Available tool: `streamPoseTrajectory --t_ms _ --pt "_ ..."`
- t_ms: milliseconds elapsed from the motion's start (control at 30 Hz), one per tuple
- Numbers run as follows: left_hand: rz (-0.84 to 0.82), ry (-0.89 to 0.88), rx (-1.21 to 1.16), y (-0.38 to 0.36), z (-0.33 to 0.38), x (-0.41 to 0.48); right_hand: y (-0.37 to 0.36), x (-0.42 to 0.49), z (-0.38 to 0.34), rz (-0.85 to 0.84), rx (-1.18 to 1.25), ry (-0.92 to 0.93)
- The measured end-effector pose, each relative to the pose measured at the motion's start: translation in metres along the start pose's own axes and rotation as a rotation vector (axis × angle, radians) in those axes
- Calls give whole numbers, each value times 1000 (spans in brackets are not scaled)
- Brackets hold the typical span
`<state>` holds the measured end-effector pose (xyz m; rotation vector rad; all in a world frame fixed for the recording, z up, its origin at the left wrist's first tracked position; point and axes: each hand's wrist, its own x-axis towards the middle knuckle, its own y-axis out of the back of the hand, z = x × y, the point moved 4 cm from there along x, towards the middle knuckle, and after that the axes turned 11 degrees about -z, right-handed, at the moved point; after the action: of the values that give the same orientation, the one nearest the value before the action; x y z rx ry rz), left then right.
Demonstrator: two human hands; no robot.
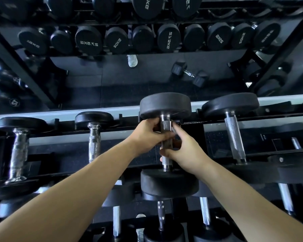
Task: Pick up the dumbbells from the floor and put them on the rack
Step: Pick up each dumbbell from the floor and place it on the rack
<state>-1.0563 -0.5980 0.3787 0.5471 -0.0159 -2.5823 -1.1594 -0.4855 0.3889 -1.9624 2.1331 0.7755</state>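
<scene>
- Both hands are on one round-headed dumbbell at the top tier of the rack, dead centre of view.
- The left hand wraps the knurled handle near the far head, fingers curled round the bar.
- The right hand grips the same handle closer to the near head, thumb side towards the body. So it's a full two-handed hold, and neither hand is free.
- The dumbbell runs from 12 to 6 o'clock, far head over the back rail and near head over the front one. I cannot tell whether its weight is on the rails yet.
- It has neighbours on both sides: one racked dumbbell at 3 o'clock and a slimmer one at 9 o'clock, with a gap on each side.
- In my judgement this is the set-down step, and the way to do it well is to lower both heads level so they meet the rails together.
- The bar should stay square on the 12-to-6 line, because a twist would knock the 3 o'clock neighbour.
- Fingers should come out upwards only once the heads sit firm, well away from any pinch against the rails.
- In the mirror at 1 o'clock, a hex dumbbell lies on the floor, so there is likely more to collect.
</scene>
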Motion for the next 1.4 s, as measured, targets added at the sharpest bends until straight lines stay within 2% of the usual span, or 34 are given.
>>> streamPoseTrajectory --t_ms 167,367,500,633,767,933,1033,1167,1400 --pt "22 35 35 1 3 -8 3 1 -1 -54 -25 -39" --pt "63 79 78 3 0 -30 11 -17 -12 86 -31 -120" --pt "130 81 71 9 -3 -53 6 -44 -33 278 -84 -12" --pt "233 -16 -75 25 3 -103 -26 -81 -68 413 -157 235" --pt "329 -116 -211 44 -3 -190 -98 -120 -100 258 -93 401" --pt "471 -183 -371 58 -54 -338 -229 -169 -102 -68 -108 374" --pt "581 -122 -386 55 -120 -443 -325 -205 -83 -248 -129 322" --pt "705 20 -420 31 -234 -584 -458 -267 -30 -395 -153 224" --pt "721 264 -537 -54 -432 -748 -634 -359 104 -527 -148 10"
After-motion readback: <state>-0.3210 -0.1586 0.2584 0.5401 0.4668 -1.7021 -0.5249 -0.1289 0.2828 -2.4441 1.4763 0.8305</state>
